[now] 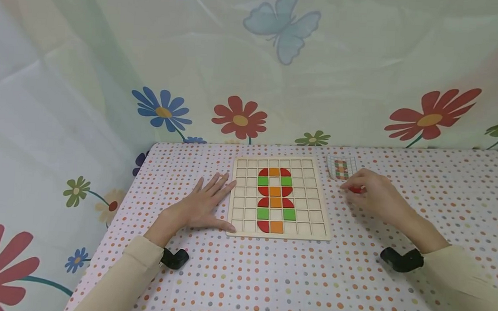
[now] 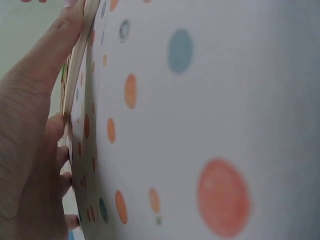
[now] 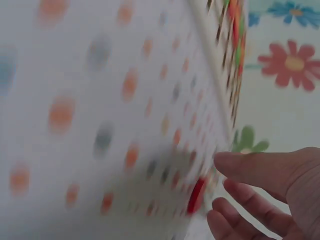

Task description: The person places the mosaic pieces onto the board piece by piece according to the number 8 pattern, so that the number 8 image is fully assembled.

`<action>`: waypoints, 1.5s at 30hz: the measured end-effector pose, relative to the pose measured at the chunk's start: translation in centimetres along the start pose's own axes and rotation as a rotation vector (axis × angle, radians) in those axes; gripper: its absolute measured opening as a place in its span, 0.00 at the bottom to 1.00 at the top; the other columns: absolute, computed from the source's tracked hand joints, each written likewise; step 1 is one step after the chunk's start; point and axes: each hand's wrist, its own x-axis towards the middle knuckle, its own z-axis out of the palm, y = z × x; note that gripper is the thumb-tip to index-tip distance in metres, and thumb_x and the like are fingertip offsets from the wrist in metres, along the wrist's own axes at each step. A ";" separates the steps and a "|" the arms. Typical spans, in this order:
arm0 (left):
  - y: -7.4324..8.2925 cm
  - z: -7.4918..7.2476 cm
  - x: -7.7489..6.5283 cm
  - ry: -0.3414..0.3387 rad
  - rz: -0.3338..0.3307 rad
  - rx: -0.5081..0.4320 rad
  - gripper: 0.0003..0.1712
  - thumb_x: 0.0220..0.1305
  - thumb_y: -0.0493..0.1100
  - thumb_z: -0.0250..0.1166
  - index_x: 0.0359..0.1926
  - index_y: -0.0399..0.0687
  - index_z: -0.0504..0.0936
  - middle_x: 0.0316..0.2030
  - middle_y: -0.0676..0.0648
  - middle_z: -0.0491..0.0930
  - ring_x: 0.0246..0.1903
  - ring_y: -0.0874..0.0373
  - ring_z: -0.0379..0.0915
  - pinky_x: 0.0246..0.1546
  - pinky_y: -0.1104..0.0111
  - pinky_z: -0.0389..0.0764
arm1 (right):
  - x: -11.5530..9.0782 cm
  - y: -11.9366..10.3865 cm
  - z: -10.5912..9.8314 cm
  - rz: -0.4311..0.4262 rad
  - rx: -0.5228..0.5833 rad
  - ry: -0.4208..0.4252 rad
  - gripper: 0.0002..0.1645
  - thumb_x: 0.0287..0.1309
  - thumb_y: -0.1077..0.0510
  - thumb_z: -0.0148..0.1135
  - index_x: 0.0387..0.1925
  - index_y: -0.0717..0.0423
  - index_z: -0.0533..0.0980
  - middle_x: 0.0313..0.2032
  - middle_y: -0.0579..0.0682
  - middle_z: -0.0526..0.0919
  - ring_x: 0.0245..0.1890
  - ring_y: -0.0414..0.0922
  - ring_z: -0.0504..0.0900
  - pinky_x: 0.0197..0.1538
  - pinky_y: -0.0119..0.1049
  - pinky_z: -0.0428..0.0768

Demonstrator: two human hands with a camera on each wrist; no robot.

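My left hand lies flat with fingers spread along the left edge of a wooden grid board. In the left wrist view, the thumb touches that edge. Red quarter-round tiles, orange square tiles and green square tiles form a pattern in the board's middle columns. My right hand hovers right of the board over a loose red tile. In the right wrist view, a gap shows between the thumb and fingers, and the red tile appears apart from them.
A small paper card printted with a similar coloured pattern lies beyond the right hand. The dotted tablecloth reaches back to a flowered curtain. Black wrist mounts sit on both wrists.
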 end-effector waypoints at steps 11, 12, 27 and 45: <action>-0.1 0.1 -0.2 0.006 -0.003 -0.008 0.70 0.58 0.80 0.65 0.86 0.55 0.39 0.84 0.45 0.32 0.82 0.46 0.23 0.79 0.40 0.31 | 0.7 2.8 -1.1 0.011 -0.070 -0.077 0.15 0.57 0.72 0.74 0.47 0.73 0.84 0.43 0.65 0.81 0.39 0.56 0.83 0.40 0.49 0.85; -0.1 0.2 -0.2 0.005 -0.004 -0.006 0.70 0.58 0.80 0.65 0.86 0.55 0.39 0.84 0.46 0.31 0.82 0.46 0.22 0.79 0.41 0.31 | 0.8 2.8 -1.1 0.018 -0.074 -0.081 0.14 0.57 0.72 0.73 0.46 0.72 0.84 0.42 0.63 0.82 0.38 0.55 0.82 0.40 0.48 0.84; 0.1 0.1 0.1 0.008 0.009 -0.004 0.70 0.57 0.80 0.65 0.86 0.56 0.39 0.84 0.46 0.31 0.82 0.46 0.22 0.79 0.41 0.30 | 0.7 3.5 -1.7 0.087 -0.075 -0.069 0.13 0.54 0.71 0.76 0.42 0.70 0.85 0.36 0.59 0.80 0.36 0.54 0.80 0.37 0.47 0.81; -0.2 0.1 0.0 0.003 0.009 -0.006 0.70 0.58 0.80 0.65 0.86 0.56 0.38 0.84 0.46 0.30 0.82 0.46 0.21 0.79 0.41 0.29 | -0.1 -1.5 -0.1 -0.131 0.024 0.012 0.10 0.50 0.72 0.79 0.30 0.56 0.87 0.30 0.44 0.85 0.31 0.41 0.80 0.33 0.32 0.80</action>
